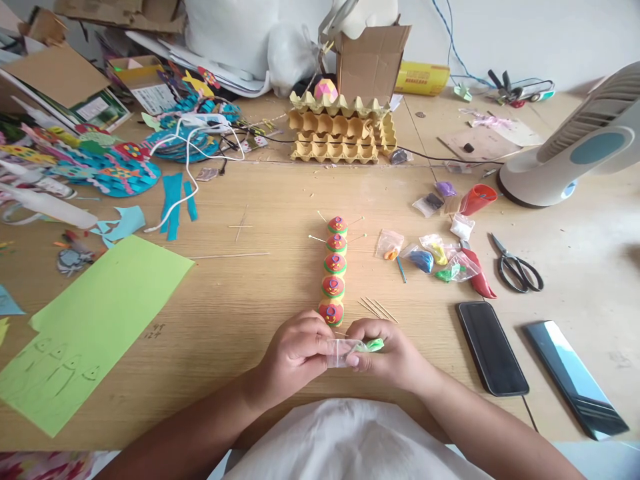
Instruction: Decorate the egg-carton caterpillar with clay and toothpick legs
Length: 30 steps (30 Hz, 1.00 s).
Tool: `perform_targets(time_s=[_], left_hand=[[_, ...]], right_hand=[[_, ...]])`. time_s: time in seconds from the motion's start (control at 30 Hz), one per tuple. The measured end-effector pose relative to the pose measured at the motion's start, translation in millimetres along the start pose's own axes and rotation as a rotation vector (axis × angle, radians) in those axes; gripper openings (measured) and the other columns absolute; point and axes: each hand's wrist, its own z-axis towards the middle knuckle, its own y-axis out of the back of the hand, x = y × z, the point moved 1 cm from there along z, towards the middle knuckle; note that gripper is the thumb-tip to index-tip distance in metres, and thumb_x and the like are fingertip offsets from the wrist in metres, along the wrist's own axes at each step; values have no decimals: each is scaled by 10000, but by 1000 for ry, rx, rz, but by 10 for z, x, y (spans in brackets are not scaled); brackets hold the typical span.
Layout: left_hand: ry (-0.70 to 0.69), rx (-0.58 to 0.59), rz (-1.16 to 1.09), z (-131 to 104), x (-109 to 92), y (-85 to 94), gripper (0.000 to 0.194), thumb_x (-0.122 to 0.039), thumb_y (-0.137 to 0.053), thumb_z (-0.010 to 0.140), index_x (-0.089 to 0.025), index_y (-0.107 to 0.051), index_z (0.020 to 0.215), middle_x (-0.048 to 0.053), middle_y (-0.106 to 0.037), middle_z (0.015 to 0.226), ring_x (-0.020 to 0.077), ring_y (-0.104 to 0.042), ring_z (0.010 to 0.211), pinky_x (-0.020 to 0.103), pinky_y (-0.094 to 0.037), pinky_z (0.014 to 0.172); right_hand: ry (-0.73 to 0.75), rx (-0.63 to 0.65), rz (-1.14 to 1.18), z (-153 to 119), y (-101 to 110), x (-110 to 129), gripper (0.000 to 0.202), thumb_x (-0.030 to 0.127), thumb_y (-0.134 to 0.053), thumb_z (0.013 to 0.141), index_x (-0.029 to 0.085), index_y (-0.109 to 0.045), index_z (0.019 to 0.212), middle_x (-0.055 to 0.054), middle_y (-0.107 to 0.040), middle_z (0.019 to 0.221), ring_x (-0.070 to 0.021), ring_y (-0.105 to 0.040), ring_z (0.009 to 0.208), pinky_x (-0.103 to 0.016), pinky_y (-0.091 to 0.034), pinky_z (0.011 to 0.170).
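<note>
Between my hands, near the table's front edge, is a small clear plastic bag (340, 353) with light green clay (374, 345) at its right end. My left hand (303, 347) pinches the bag's left side, and my right hand (383, 350) grips its right side beside the clay. Just beyond them stands a row of several red domed pieces (334, 265) with green rims and small faces; the two farthest have thin sticks with pale tips poking out. Several toothpicks (379, 309) lie to the right of the row.
On the right are bagged coloured clays (421, 259), scissors (519, 270), a black phone (493, 348), a glossy dark case (575, 380) and a white fan (560, 153). Green paper (105, 320) lies left; egg cartons (340, 133) sit at the back.
</note>
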Motion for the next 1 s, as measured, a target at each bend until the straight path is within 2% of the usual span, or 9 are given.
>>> perform_targets(time_s=[0.17,0.33,0.5,0.67,0.83,1.0], left_hand=[[-71,3,84,13,-27,-4,315,-95,-815,812,-211,-768,1101,18,-714,792,137,-590,749,261,-539,697],[-84,-8,81,18,-45,-18,434,-79,-788,837,-204,-712,1246,30,-737,857,142,-611,796,269,-554,731],[-104,8,95,-1,-51,1,466,-79,-790,837,-202,-693,1275,38,-759,903,142,-621,796,266,-558,718],[-117,28,102,9,-49,21,398,-92,-782,848,-194,-713,1226,35,-742,847,145,-606,765,265,-549,687],[-124,27,152,14,-66,34,326,-110,-792,841,-197,-747,1152,46,-718,848,162,-586,817,276,-525,703],[-163,-6,300,-15,-89,50,245,-155,-788,856,-204,-767,1095,6,-595,701,139,-464,697,253,-429,611]], right_hand=[[-33,13,30,11,3,-11,303,409,-815,828,162,-643,793,16,-603,687,-97,-516,604,-228,-396,577],[-66,0,69,11,4,-23,317,433,-809,830,158,-652,825,14,-613,666,-95,-523,577,-226,-405,570],[-58,45,53,-1,7,0,305,406,-803,844,153,-645,777,7,-617,673,-95,-528,586,-225,-397,568],[-36,72,52,-2,12,21,311,396,-799,851,147,-649,740,-1,-623,683,-103,-546,605,-231,-406,581],[-22,84,41,6,16,31,330,398,-818,831,147,-643,706,-1,-625,677,-102,-538,609,-229,-396,577],[-17,86,30,9,12,31,326,398,-804,845,150,-640,711,-1,-624,670,-102,-545,604,-224,-401,578]])
